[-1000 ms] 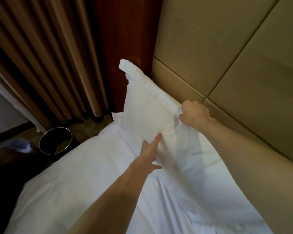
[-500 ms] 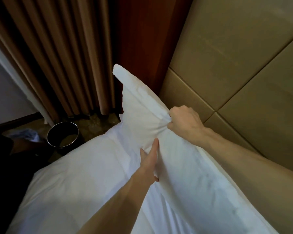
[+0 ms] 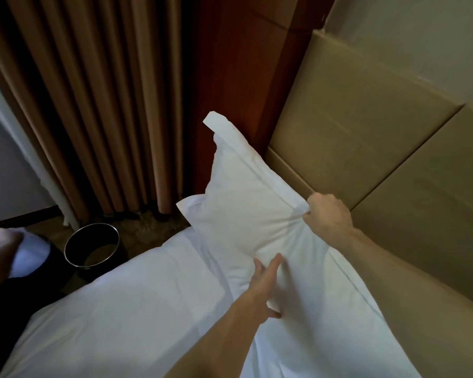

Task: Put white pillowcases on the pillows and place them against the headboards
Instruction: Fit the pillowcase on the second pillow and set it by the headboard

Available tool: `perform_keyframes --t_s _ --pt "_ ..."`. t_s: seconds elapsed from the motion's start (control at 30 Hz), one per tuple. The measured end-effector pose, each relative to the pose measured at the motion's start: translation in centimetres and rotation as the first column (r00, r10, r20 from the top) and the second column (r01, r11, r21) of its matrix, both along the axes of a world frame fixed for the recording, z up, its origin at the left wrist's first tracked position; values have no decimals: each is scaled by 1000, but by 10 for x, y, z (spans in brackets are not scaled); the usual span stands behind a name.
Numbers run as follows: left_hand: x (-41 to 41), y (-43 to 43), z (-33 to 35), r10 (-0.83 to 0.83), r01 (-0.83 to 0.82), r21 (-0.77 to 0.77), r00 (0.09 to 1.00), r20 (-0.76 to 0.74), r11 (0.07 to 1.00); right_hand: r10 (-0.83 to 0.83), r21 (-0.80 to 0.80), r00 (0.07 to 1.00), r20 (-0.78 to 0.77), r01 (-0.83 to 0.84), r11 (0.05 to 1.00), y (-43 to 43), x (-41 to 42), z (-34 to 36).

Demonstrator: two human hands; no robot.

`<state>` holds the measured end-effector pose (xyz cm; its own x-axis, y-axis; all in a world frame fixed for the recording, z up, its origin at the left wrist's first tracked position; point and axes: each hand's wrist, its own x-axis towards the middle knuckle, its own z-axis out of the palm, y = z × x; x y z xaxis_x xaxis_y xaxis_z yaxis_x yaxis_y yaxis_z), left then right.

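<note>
A white pillow (image 3: 246, 203) in a white pillowcase stands tilted on the bed, its top edge leaning toward the beige padded headboard (image 3: 366, 137). My right hand (image 3: 327, 216) is closed on the pillowcase's upper flanged edge, with creases radiating from the grip. My left hand (image 3: 266, 282) lies flat with straight fingers against the pillow's front face, low down. The pillow's bottom edge rests on the white bedding (image 3: 115, 317).
A brown curtain (image 3: 93, 105) and a dark red wood panel (image 3: 238, 77) stand beyond the bed's corner. A round metal bin (image 3: 92, 245) sits on the floor to the left. Dark and white items lie at the far left edge.
The view has tilted up, showing more headboard and wall. My right hand keeps its grip on the pillow's top edge; my left hand has slid slightly lower on the pillow's face.
</note>
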<state>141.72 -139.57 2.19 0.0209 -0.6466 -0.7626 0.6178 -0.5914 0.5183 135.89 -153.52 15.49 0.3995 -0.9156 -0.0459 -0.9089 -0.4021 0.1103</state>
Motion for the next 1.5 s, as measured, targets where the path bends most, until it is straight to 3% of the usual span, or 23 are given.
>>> perform_keyframes --t_s 0.1,0.23,0.37,0.53,0.8,0.9,1.1,1.3,1.5 --pt "2 -11 -16 -14 13 12 999 33 1000 26 -15 1000 -14 -27 1000 -3 1 -17" --pt "0 -10 -29 68 -64 -49 995 75 997 72 84 990 -122 -61 995 -3 -18 -30" --pt "-15 -4 -33 130 -121 -125 989 67 985 -18 236 999 -49 29 971 -3 -59 -41" --pt "-37 11 -49 161 -138 -157 976 147 978 -79 313 996 34 65 947 14 -107 -43" --pt "-72 23 -27 114 -95 -110 978 174 989 -93 384 974 -207 168 908 46 -163 -32" --pt "-80 22 -19 99 -88 -69 977 190 994 -149 364 961 -235 229 903 54 -175 -33" --pt "-97 26 -12 116 -108 -52 970 213 993 -218 535 951 -219 304 788 69 -208 -29" --pt "-118 28 -1 50 -48 -12 975 219 999 -176 295 978 -110 201 934 90 -235 -28" --pt "-145 12 24 16 -31 47 959 284 998 -111 171 986 -128 132 976 64 -239 11"
